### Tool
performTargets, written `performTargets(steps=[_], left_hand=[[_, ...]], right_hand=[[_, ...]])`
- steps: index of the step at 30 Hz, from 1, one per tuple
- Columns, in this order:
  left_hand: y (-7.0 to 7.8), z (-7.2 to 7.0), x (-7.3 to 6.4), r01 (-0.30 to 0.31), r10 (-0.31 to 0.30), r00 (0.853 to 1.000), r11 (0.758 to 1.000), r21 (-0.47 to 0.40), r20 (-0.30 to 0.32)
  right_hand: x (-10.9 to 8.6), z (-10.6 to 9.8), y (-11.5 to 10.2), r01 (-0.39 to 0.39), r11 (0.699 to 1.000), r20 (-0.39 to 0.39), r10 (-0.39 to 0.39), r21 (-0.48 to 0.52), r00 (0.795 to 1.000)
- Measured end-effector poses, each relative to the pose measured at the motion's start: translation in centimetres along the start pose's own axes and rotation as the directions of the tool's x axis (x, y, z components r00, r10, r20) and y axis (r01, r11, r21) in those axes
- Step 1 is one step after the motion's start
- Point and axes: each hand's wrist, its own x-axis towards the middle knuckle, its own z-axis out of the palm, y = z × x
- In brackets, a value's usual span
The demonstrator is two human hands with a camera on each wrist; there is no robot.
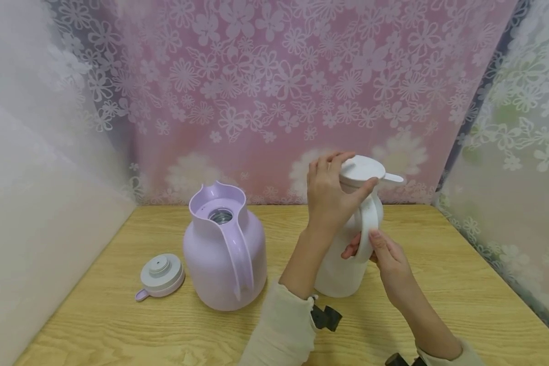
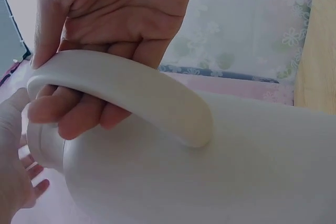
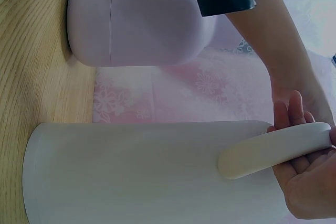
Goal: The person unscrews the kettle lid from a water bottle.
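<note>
A white thermos jug [image 1: 340,277] stands upright on the table, right of centre. My left hand [image 1: 331,195] holds the round white lid [image 1: 362,166] at its mouth, fingers across the far side and thumb at the near edge. The lid's tab points right. I cannot tell how firmly the lid sits in the neck. My right hand [image 1: 391,260] grips the jug's curved handle [image 2: 121,85]; its fingers pass through the loop and show on the other side in the left wrist view. The jug's mouth is hidden under the lid.
To the left, a lilac thermos jug [image 1: 224,264] stands with its mouth uncovered and its handle toward me. Beside it a grey and lilac lid [image 1: 161,274] lies upside down on the wooden table [image 1: 119,330]. A flowered curtain [image 1: 265,101] hangs behind the table.
</note>
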Motion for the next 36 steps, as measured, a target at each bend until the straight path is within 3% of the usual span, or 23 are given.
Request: performTargets(steps=[2,4,8,11,13,19,24,28,34,36], left_hand=[[-0.2,-0.1,-0.1,0.073,-0.072,0.996,0.997,-0.024,0.054],[-0.3,-0.2,-0.1,0.147,-0.140,0.982,0.988,-0.050,0.123],[-0.4,-0.2,-0.3,0.293,-0.259,0.934,0.950,-0.111,0.248],[-0.6,0.0,-0.5,0.358,-0.302,0.907,0.920,-0.161,0.293],[-0.7,0.1,-0.5,0.368,-0.304,0.905,0.911,-0.189,0.297],[-0.6,0.3,-0.6,0.343,-0.291,0.924,0.916,-0.206,0.248],[0.1,0.6,-0.6,0.382,-0.347,0.917,0.905,-0.185,0.196],[0.6,0.6,-0.5,0.439,-0.407,0.895,0.877,-0.198,0.182],[0.9,0.6,-0.7,0.554,-0.492,0.829,0.787,-0.271,0.266],[0.8,0.7,-0.7,0.570,-0.502,0.819,0.766,-0.296,0.278]], right_hand=[[0.0,0.0,0.0,0.002,1.000,-0.001,-0.002,0.002,1.000],[0.0,0.0,0.0,0.006,1.000,-0.002,-0.006,0.003,1.000],[0.0,0.0,0.0,0.006,1.000,-0.004,-0.006,-0.004,1.000],[0.1,0.0,-0.1,0.000,1.000,-0.007,0.000,-0.008,1.000],[0.0,0.0,-0.1,-0.001,1.000,-0.008,0.000,-0.007,1.000],[0.0,0.0,-0.1,0.005,1.000,-0.006,-0.005,-0.002,1.000],[-0.1,0.0,-0.1,0.008,1.000,-0.009,-0.008,0.000,1.000],[0.0,0.1,-0.1,0.005,1.000,-0.012,-0.005,-0.002,1.000],[0.0,0.0,-0.1,0.002,1.000,-0.014,-0.002,-0.008,1.000],[0.0,0.0,-0.1,0.004,1.000,-0.013,-0.004,-0.008,1.000]])
